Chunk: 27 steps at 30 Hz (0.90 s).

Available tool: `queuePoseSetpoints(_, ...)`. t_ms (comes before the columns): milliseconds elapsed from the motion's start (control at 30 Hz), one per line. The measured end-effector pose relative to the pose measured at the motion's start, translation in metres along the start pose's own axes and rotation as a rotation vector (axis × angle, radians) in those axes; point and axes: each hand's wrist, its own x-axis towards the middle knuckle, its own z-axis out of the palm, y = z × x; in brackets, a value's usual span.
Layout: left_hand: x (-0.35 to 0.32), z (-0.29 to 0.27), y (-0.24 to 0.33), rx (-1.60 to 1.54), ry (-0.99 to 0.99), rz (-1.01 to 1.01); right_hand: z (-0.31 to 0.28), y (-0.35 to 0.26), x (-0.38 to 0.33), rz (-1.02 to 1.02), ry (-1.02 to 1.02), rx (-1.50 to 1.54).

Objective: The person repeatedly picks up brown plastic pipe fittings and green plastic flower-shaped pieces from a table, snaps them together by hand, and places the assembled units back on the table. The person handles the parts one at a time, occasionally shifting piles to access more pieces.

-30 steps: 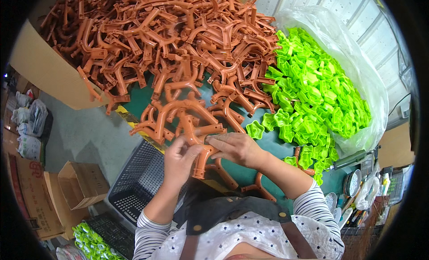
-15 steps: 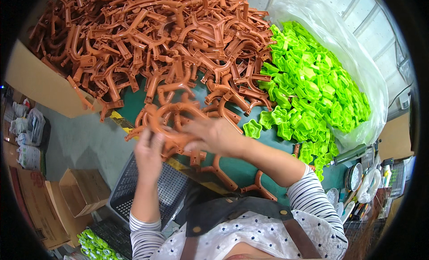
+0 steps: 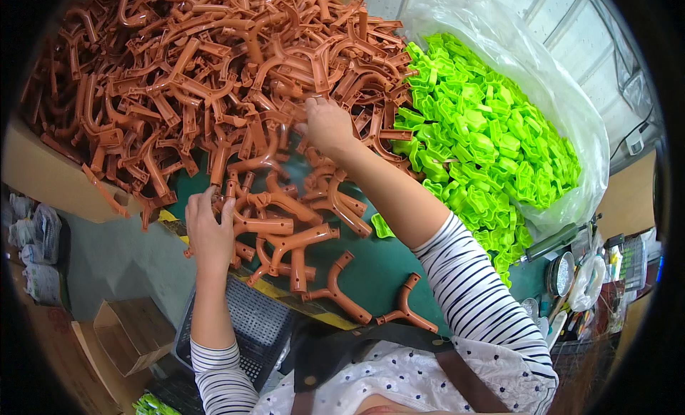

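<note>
Brown glossy plastic forked tubes (image 3: 275,222) lie in a loose cluster at the near edge of the green table. My left hand (image 3: 209,233) rests at the cluster's left side, thumb and fingers apart, touching the tube ends there. Farther out, my right hand (image 3: 330,129) reaches to the front of a large heap of the same brown parts (image 3: 207,72). Its fingers are bent round a blurred brown forked tube (image 3: 294,112), whose full shape I cannot make out. Two single forked tubes, one a Y-shaped piece (image 3: 405,305), lie closer to me.
Bright green star-shaped plastic cups (image 3: 485,137) are heaped on the right in a clear plastic bag (image 3: 571,94). A grey perforated basket (image 3: 250,322) stands below the table edge. Cardboard boxes (image 3: 135,336) sit at lower left; tools and a round tin (image 3: 561,274) at right.
The curved brown tube between both hands is out of them. My right hand has moved up and away to the big heap; my left has shifted slightly left. The view has shifted too.
</note>
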Motion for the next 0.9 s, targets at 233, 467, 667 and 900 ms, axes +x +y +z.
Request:
queuePoseSetpoints(233,0.021,-0.016,0.049,-0.406,-0.117,0.016,-0.002,0.026,0.004,-0.054,0.016,0.102)
queuePoseSetpoints(467,0.079,0.01,0.033,-0.176,-0.204,0.163,-0.062,0.041,-0.033,-0.088,0.533,0.939)
queuePoseSetpoints(667,0.115,0.062,0.063,0.352,-0.635,0.145,-0.095,0.051,-0.134,0.073,0.293,1.66)
queuePoseSetpoints(900,0.124,0.116,0.059,0.52,-0.575,0.299,-0.105,0.062,-0.208,0.077,0.042,1.853)
